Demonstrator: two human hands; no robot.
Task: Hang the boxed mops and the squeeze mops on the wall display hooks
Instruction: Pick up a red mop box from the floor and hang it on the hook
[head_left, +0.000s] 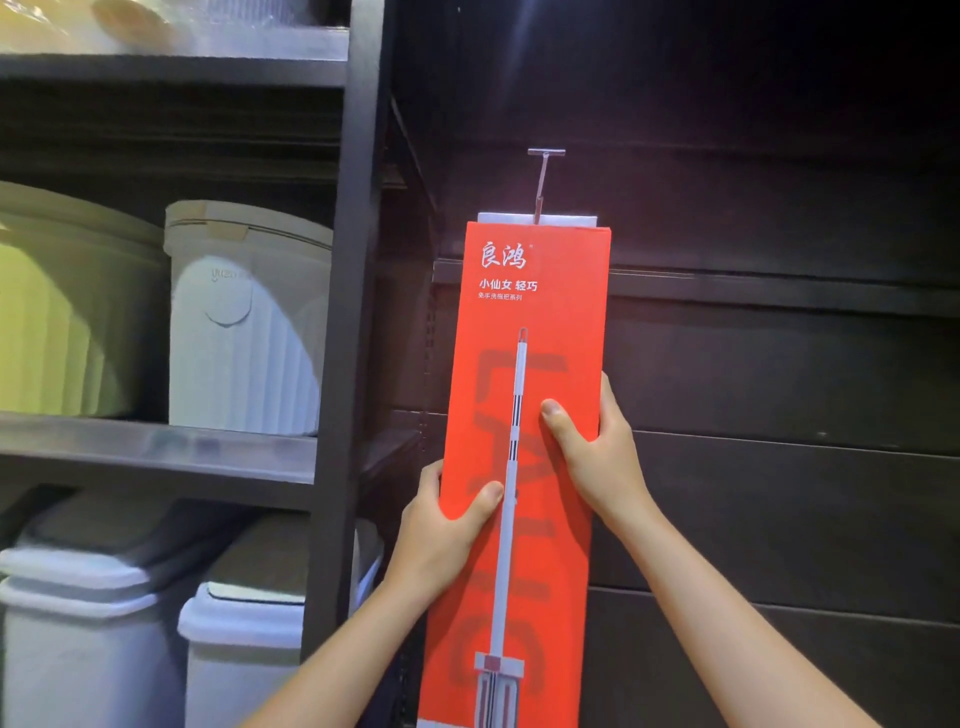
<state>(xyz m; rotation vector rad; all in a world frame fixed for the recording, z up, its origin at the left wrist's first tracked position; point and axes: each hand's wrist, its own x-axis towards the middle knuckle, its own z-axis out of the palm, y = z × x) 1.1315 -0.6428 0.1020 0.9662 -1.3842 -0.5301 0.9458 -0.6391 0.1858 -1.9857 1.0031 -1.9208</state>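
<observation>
Both the left hand (447, 525) and right hand (597, 441) grip the red boxed mop (524, 415), its white tab at the wall hook (543, 182); next, seat it and let go.

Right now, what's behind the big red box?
Behind the red mop box a white box edge peeks out on top, on the metal hook, with dark wall panels around. The box covers whatever lies directly behind it.
</observation>
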